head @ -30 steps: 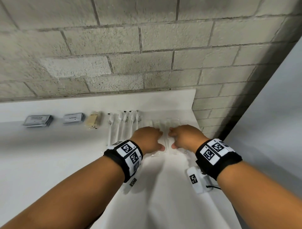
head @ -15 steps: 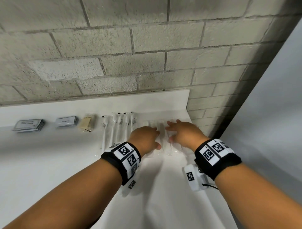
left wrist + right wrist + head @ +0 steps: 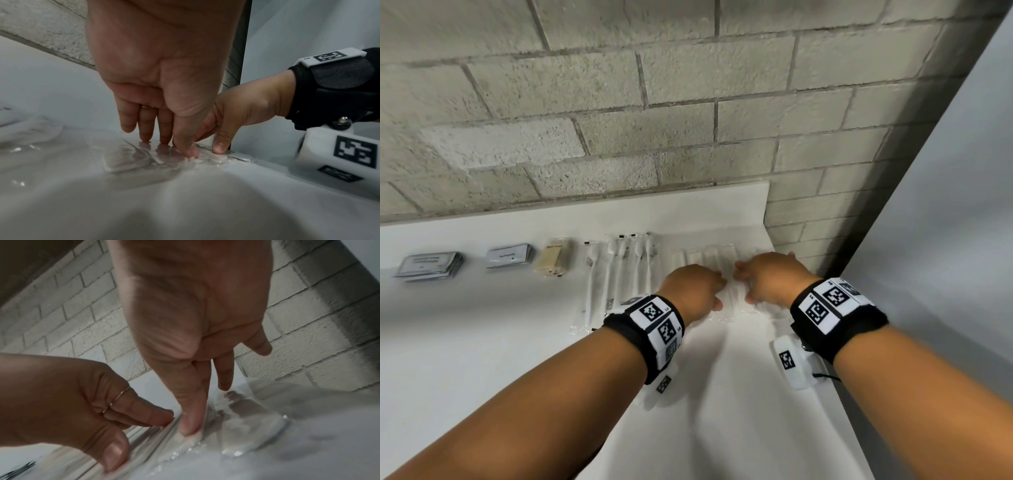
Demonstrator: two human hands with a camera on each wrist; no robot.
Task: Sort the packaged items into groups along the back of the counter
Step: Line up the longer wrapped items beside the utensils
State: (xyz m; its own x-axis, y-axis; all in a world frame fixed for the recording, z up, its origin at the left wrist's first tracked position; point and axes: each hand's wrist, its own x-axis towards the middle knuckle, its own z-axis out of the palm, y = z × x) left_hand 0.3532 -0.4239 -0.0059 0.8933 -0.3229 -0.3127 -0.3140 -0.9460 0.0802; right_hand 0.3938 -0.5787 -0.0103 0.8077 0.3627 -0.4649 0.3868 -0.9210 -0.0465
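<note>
Clear packets [image 3: 717,263] under both hands, long axes toward the wall [image 3: 654,102]

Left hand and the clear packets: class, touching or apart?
Touching. The left wrist view shows the left hand with fingertips pressed onto the clear packets.

Along the back of your counter [image 3: 482,342], left to right, lie a stack of flat packets [image 3: 429,266], a smaller packet stack [image 3: 509,256], a wrapped block [image 3: 551,262], then a row of long sleeved items [image 3: 616,270]. Rightmost sit what seem to be clear-wrapped pieces [image 3: 709,260], under your left hand [image 3: 693,291] and right hand [image 3: 770,279], side by side.
</note>
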